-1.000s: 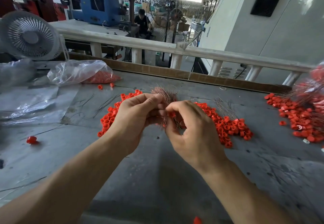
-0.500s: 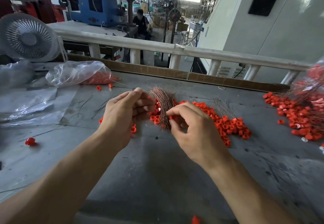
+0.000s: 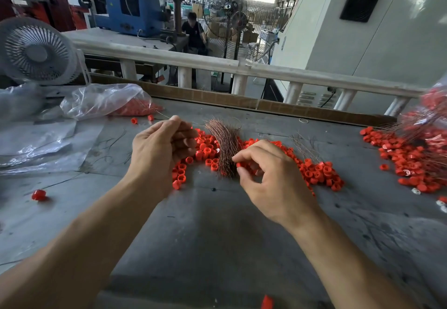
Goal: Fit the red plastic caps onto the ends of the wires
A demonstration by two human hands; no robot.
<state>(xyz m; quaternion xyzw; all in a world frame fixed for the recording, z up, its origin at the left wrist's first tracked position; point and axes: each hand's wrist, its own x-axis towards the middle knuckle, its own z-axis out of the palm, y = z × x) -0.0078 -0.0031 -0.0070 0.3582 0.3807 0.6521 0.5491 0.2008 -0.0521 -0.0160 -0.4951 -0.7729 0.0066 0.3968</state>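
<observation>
Left hand [image 3: 160, 145] raised, fingers curled, right hand [image 3: 271, 175] lowered, fingertips pinched together

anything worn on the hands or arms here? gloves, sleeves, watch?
Nothing worn that shows. The left hand and right hand are bare, no gloves, rings or tape visible. Both forearms are bare to the frame edge: no sleeves, watch or wristband in view.

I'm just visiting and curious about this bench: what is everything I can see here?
loose caps: many, red, heaped mid-table
copper wire bundle: one, reddish-brown, lying on the heap
capped wires pile: many, red caps, table's right edge
plastic bag of caps: one, clear, far left
stray cap: one, red, near left
desk fan: one, grey, far left
table: one, grey
left hand: pinching a thin wire
right hand: pinching a red cap
</observation>
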